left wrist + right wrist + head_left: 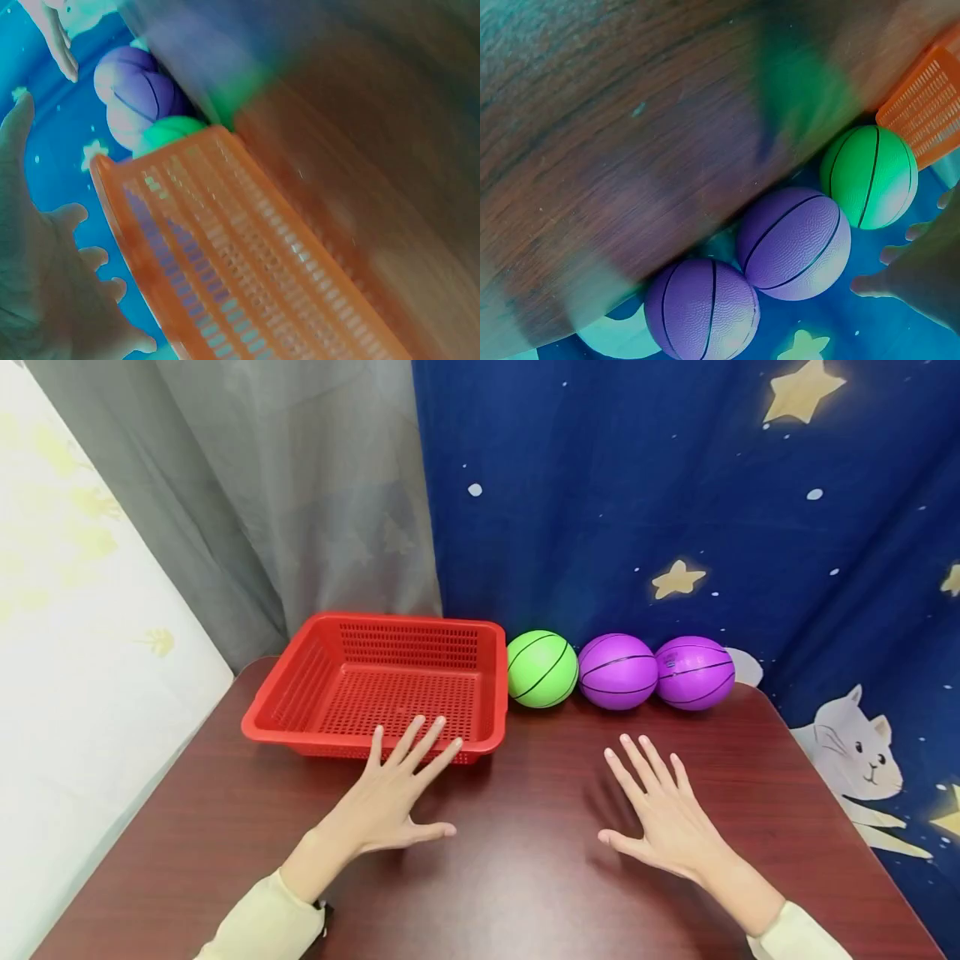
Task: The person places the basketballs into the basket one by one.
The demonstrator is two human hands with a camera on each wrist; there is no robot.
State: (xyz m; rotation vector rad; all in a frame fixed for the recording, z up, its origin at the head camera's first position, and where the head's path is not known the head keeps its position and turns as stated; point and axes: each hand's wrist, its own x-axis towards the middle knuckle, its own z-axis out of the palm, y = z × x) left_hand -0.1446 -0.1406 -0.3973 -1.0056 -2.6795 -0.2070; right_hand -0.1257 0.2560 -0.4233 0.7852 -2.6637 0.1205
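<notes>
My left hand (392, 797) hovers over the table with its fingers spread, fingertips in front of the near rim of a red plastic basket (375, 739). Nothing is in it. My right hand (663, 814), also spread and holding nothing, is over the table nearer the balls. A green ball (542, 669) with black lines sits against the basket's right side. Beside it in a row are a purple ball (617, 672) and a second purple ball (694, 673). In the right wrist view the fingers (900, 281) appear at the right edge, apart from the green ball (870, 177).
The dark red-brown wooden table (525, 877) has its back edge by a grey curtain (337, 485) and a blue star-patterned curtain (600, 460). A white patterned cloth (97, 610) hangs at the left. A cat figure (858, 747) is printed at the right.
</notes>
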